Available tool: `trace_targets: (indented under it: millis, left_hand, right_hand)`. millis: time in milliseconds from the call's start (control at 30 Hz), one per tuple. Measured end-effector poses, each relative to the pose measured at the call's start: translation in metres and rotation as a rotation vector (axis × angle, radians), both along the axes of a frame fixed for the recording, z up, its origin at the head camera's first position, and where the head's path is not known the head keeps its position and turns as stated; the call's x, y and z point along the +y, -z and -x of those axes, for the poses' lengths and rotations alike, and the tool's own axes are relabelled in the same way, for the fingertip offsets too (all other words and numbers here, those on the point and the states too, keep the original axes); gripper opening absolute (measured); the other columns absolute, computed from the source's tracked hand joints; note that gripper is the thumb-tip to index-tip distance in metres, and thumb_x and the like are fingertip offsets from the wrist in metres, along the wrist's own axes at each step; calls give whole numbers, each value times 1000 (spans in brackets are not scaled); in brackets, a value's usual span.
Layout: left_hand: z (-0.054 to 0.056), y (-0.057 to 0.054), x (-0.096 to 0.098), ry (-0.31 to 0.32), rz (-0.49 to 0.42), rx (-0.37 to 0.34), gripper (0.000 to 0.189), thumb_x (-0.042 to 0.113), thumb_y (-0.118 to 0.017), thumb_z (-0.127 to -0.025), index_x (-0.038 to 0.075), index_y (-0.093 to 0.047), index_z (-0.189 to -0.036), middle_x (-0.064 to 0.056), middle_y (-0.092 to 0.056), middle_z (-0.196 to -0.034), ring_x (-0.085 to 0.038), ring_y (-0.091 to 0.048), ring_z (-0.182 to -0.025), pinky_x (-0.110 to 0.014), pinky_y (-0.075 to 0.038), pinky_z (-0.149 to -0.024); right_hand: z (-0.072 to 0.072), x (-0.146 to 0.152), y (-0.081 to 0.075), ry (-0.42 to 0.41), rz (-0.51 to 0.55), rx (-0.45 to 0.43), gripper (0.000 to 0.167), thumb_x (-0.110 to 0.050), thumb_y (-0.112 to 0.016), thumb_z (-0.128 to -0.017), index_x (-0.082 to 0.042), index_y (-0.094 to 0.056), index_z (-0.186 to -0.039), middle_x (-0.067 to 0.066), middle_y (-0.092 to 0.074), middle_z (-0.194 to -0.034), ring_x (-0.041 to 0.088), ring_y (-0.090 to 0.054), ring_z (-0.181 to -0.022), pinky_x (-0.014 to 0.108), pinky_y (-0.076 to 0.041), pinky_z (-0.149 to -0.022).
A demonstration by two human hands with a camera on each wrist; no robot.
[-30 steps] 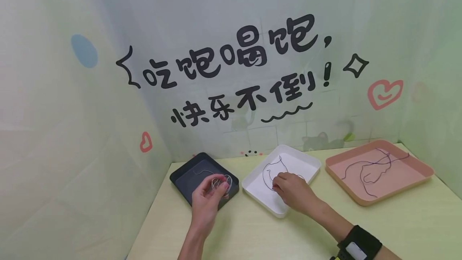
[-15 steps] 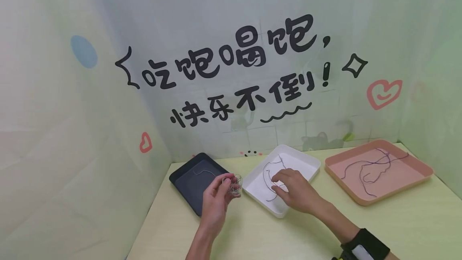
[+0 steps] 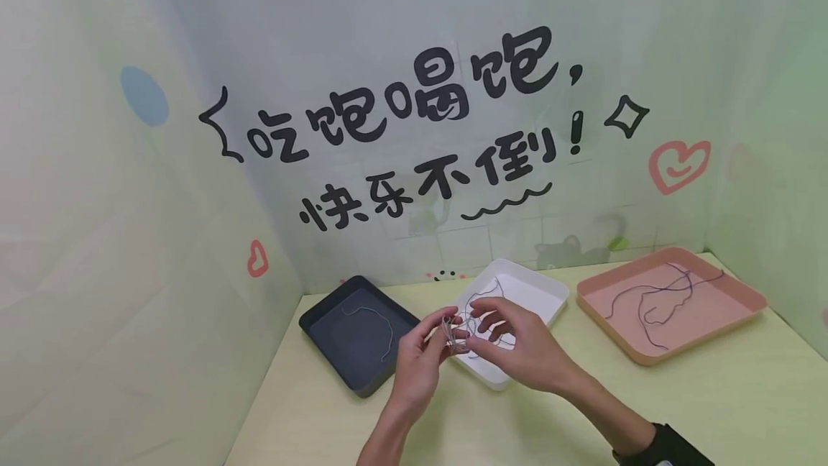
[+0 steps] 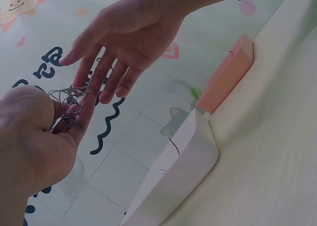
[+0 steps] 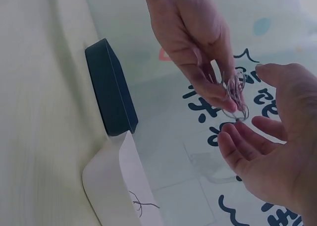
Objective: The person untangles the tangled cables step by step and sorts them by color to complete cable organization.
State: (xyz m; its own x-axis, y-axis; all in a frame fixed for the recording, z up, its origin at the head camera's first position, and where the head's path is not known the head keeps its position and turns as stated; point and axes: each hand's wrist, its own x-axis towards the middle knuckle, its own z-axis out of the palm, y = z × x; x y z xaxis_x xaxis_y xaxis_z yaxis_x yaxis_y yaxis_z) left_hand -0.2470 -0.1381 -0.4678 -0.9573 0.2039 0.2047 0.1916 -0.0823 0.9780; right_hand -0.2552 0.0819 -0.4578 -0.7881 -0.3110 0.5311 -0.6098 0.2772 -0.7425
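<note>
My left hand (image 3: 416, 372) pinches a tangled bundle of thin pale string (image 3: 456, 335) between thumb and fingers, held over the near left edge of the white tray (image 3: 540, 293). My right hand (image 3: 527, 351) is right beside the bundle, thumb and fingers spread apart with nothing gripped. In the right wrist view the loops of string (image 5: 237, 93) stick out past the left fingertips, toward the right hand's fingers. From the left wrist view, the right palm (image 4: 136, 32) faces the bundle. Several strings lie in the white tray, partly hidden behind the hands.
To the left is a dark tray (image 3: 349, 344) with one thin string (image 3: 391, 333) in it. A pink tray (image 3: 708, 311) at the right holds several purplish strings (image 3: 643, 290). A printed curtain (image 3: 362, 250) hangs behind the pale table (image 3: 310, 408).
My left hand has carried the string bundle right, from over the dark tray to the white one. My right hand has lifted from the white tray's strings, opened its fingers and come up to the bundle.
</note>
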Motion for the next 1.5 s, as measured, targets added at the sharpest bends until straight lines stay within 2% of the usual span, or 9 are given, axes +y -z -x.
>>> trace_targets:
  millis: [167,300,433,600,900,1033,1200,1367,1500]
  left_hand:
    - [-4,-1,8,-48,102,89,38,10,-54,-120,4,-65,-156,-27,-70,-145,-10,-80,-119,-25,-66,-99]
    - [-7,-3,13,-98,108,115,35,6,-63,-115,4,-71,-149,-28,-75,-135,-8,-83,-109,-27,-69,-89]
    - [-8,-6,14,-95,73,108,35,3,-67,-113,-1,-70,-148,-32,-76,-130,-5,-84,-97,-32,-71,-83]
    - [-8,-8,12,-60,65,86,31,2,-68,-111,-6,-73,-141,-34,-77,-130,-5,-83,-98,-33,-71,-85]
    - [-9,-8,13,-70,49,74,23,1,-81,-102,-7,-79,-123,-35,-78,-121,-8,-84,-87,-32,-71,-82]
    - [-9,-7,16,-48,52,83,23,5,-82,-103,-6,-80,-123,-33,-79,-121,-6,-84,-85,-31,-71,-81]
    - [-8,-8,14,-56,64,90,21,4,-82,-103,-5,-81,-121,-34,-80,-115,-5,-82,-80,-29,-71,-78]
    - [-7,-11,5,-74,113,128,19,6,-81,-103,-5,-82,-120,-33,-80,-107,-4,-79,-77,-27,-70,-79]
    - [-5,-14,-5,-84,176,164,14,7,-82,-103,3,-85,-116,-28,-82,-109,-9,-80,-80,-31,-70,-79]
  right_hand:
    - [-7,-5,-5,48,14,-72,60,-28,-98,-89,-9,-70,-139,7,-78,-122,19,-75,-95,29,-67,-84]
    - [-9,-7,-5,60,38,-104,53,-25,-98,-90,-9,-73,-134,6,-77,-113,10,-73,-90,27,-66,-80]
    - [-8,-5,-5,1,111,-172,38,-14,-89,-97,-4,-74,-130,13,-77,-117,6,-73,-92,23,-66,-82]
    - [-6,0,-8,-56,172,-277,31,-7,-78,-102,2,-73,-131,23,-76,-124,8,-76,-90,28,-68,-80]
    - [-7,-1,-8,-95,249,-396,31,-14,-58,-117,6,-69,-136,23,-74,-124,9,-74,-97,27,-66,-88]
    - [-6,-5,-3,-168,280,-424,36,-20,-47,-123,9,-65,-134,19,-72,-109,12,-72,-88,31,-67,-78]
    - [-4,-3,2,-219,291,-417,30,-20,-56,-121,8,-66,-121,11,-63,-94,12,-61,-65,29,-61,-64]
    - [0,9,-1,-257,231,-432,24,-19,-64,-117,5,-69,-116,5,-61,-91,6,-54,-65,22,-48,-56]
    - [3,23,-6,-343,159,-456,22,-19,-66,-116,1,-72,-112,-2,-52,-75,4,-43,-57,19,-36,-50]
